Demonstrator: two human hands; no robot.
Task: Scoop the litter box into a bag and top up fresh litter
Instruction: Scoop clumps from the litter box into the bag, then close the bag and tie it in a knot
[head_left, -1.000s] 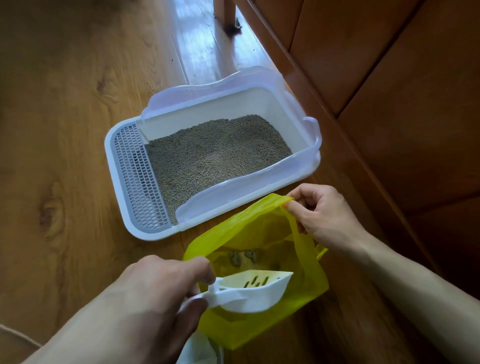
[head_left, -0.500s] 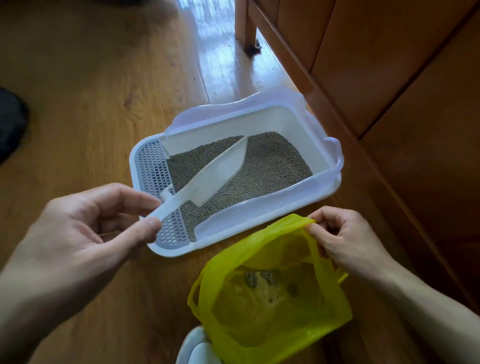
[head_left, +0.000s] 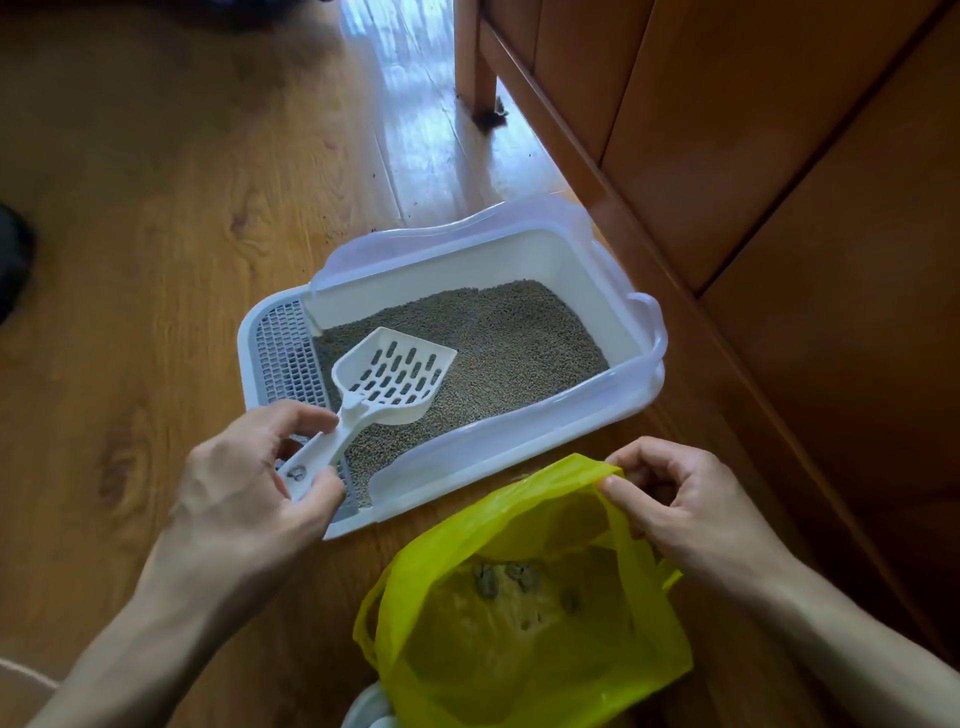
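A white litter box (head_left: 582, 415) with a pale translucent rim sits on the wooden floor, filled with grey-brown litter (head_left: 509, 353). My left hand (head_left: 249, 483) grips the handle of a white slotted scoop (head_left: 395, 374), whose empty blade lies flat over the litter at the box's left end. A yellow plastic bag (head_left: 519, 623) stands open in front of the box, with a few dark clumps at its bottom. My right hand (head_left: 675, 499) pinches the bag's upper right edge and holds the mouth open.
A wooden cabinet (head_left: 779, 208) runs along the right, close to the box, with its leg (head_left: 475, 57) at the back. Loose crumbs lie on the floor behind the box. A white object (head_left: 369, 709) peeks out under the bag. A dark shape (head_left: 13, 260) sits at the left edge.
My left hand carried the scoop out of the bag, up and left to the litter box, and turned it slots-up over the litter. My right hand kept holding the bag.
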